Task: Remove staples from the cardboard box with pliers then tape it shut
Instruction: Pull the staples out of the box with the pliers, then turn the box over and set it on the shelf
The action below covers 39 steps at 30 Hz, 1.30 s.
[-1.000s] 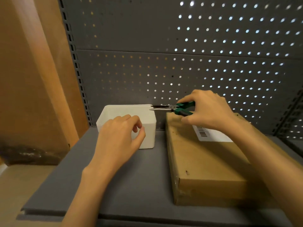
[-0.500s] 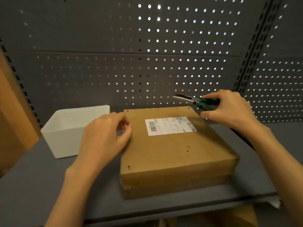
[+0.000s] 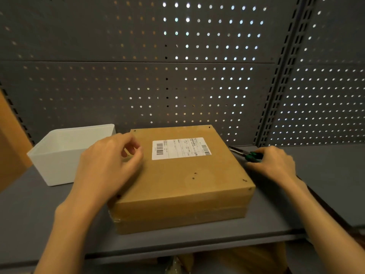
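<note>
Shelf edge: the grey shelf (image 3: 59, 224) ran across the foreground, its front lip nearest the camera.
Cardboard box: the cardboard box (image 3: 177, 184) lay flat on the shelf, closed, with small dark holes at its corners and top face; half a second earlier it sat in the same place.
Left hand: the left hand (image 3: 107, 167) hovered over the box's left edge, fingers loosely curled, thumb and forefinger tips close together — nothing visibly held, much as before.
Right hand: the right hand (image 3: 273, 164) gripped the green handles, fingers curled round them; it had dropped from above the box's far right corner to the shelf just right of the box.
Pliers: the pliers (image 3: 244, 154) now lay low beside the box, metal tips pointing left and back — whether they touched the shelf could not be told.
Label: a white label (image 3: 180, 148) with barcodes sat on the box top.
Bin: a white bin (image 3: 65, 155) stood left of the box.
Backing: a perforated panel (image 3: 138, 76) rose behind.
</note>
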### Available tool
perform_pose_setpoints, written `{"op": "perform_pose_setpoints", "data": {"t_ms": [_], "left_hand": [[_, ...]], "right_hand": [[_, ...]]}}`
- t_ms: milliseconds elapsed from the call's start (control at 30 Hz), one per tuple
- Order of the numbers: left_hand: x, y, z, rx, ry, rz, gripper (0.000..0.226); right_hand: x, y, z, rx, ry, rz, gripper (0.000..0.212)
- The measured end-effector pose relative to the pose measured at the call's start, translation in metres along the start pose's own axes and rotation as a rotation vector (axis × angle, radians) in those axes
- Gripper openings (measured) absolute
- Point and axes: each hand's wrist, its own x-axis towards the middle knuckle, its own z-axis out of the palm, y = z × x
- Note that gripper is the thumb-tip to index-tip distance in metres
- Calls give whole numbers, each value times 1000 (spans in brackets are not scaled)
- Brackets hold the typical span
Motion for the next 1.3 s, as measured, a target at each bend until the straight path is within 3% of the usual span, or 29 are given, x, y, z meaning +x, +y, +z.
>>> {"op": "perform_pose_setpoints", "data": {"t_ms": [133, 433, 533, 667, 733, 833, 1067, 1300], "left_hand": [[-2, 1, 1, 24, -10, -52, 15], [0, 2, 5, 5, -23, -106, 14], [0, -6, 8, -63, -14, -174, 14], [-2, -20, 15, -266, -198, -473, 42], [-3, -24, 18, -407, -347, -634, 54], [-4, -23, 19, -639, -526, -757, 49], [-6, -22, 17, -738, -572, -730, 24], [-8, -12, -2, -821, -330, -563, 36]], "right_hand": [[3, 2, 14, 10, -96, -36, 55], [1, -8, 15, 146, -40, -195, 46], [-8, -28, 0, 407, -34, -261, 46], [-21, -58, -24, 775, -374, -80, 73], [-25, -61, -31, 723, -571, -58, 74], [-31, -63, -34, 649, -732, -92, 72], [-38, -60, -32, 695, -697, -90, 69], [-46, -53, -50, 944, -490, -274, 71]]}}
